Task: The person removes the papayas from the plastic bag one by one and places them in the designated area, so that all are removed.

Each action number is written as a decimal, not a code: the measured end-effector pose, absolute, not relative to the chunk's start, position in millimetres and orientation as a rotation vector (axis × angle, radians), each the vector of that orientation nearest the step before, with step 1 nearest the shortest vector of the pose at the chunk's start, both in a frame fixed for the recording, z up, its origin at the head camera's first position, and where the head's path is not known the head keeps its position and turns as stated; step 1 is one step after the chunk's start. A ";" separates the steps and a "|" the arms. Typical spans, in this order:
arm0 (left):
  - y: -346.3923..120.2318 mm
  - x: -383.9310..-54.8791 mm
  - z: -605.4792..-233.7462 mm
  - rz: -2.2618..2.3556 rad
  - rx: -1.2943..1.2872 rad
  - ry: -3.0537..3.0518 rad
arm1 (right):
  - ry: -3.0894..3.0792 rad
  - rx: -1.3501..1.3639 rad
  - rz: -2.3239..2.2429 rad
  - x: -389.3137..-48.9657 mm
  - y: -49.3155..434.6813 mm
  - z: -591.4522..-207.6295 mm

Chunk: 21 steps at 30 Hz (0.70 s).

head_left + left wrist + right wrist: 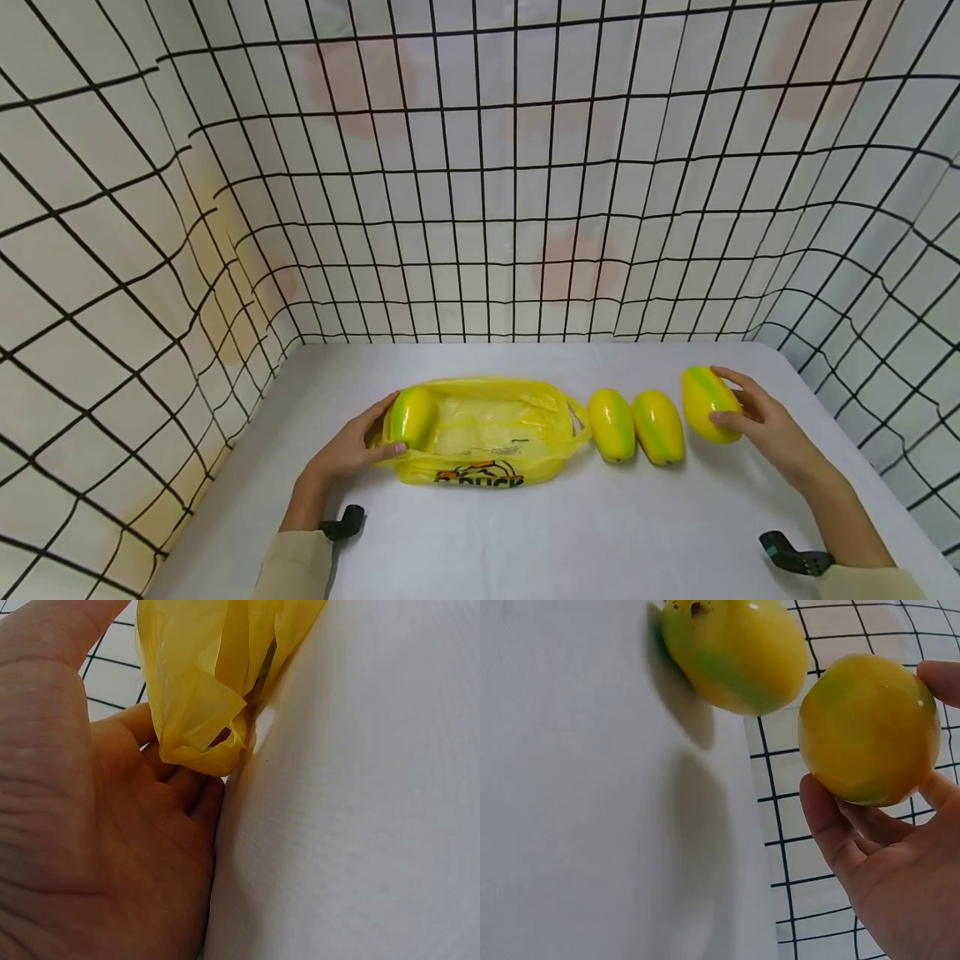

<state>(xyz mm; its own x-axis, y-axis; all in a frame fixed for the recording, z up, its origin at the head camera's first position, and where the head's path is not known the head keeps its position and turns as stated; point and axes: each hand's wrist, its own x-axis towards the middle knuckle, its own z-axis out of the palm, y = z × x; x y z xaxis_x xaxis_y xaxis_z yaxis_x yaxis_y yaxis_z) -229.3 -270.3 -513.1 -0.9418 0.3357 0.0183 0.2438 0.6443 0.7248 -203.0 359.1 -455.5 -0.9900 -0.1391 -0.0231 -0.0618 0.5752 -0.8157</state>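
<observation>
In the head view, a yellow plastic bag [487, 467] with black print lies on the table, its mouth spread and one papaya [414, 417] at its left end. My left hand [345, 450] holds that end, thumb over the front rim and fingers round the far side. The left wrist view shows the bag's crumpled end [199, 727] against the fingers. My right hand [765, 425] grips another papaya [705, 404], yellow with green streaks, raised off the table. Two more papayas stand between that hand and the bag, one nearer the bag [611, 425] and one beside it [658, 427].
A white table [570, 542] lies under everything. Walls of white cloth with a black grid [495, 192] rise behind it and at both sides. The bag's handle loop [581, 421] reaches close to the nearest loose papaya.
</observation>
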 end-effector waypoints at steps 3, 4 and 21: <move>-270.2 -229.1 -512.8 1.182 0.487 2.743 | 2.698 -0.161 -1.391 -204.4 361.0 -457.4; -270.2 -229.2 -512.6 1.190 0.493 2.740 | 2.697 -0.158 -1.384 -204.6 361.4 -458.0; -270.0 -227.3 -511.4 1.180 0.495 2.752 | 2.628 -0.073 -1.239 -205.7 367.0 -472.2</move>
